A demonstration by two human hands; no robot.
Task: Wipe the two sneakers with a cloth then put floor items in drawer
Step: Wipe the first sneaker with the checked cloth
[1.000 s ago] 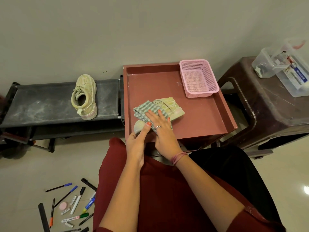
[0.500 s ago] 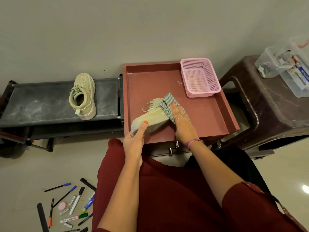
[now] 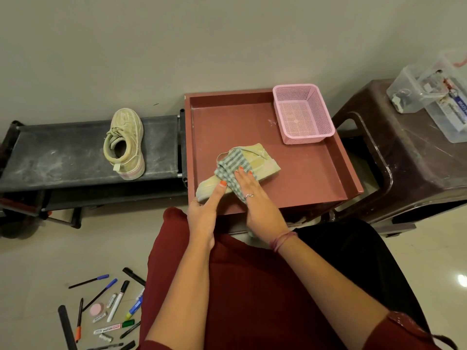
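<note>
Sneaker (image 3: 262,161) (near drawer (image 3: 313,173) front edge) gripped by left hand (image 3: 202,213); right hand (image 3: 255,198) presses cloth (image 3: 231,165) flat.

Two sneakers (image 3: 124,144) (image 3: 260,161) are counted, one cloth (image 3: 233,170), one pink basket (image 3: 303,113), two clear boxes (image 3: 414,93) (image 3: 452,117) (pens on the floor uncounted).

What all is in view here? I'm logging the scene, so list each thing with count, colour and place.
sneaker: 1, beige, in the drawer, under the cloth
second sneaker: 1, beige, on the black rack
cloth: 1, green-white checked, on the sneaker
drawer: 1, reddish-brown, open
basket: 1, pink, drawer's far right corner
pens and markers: many, mixed colours, on the floor
clear boxes: 2, on the brown stool
left hand: grips the sneaker's toe
right hand: presses the cloth
</note>
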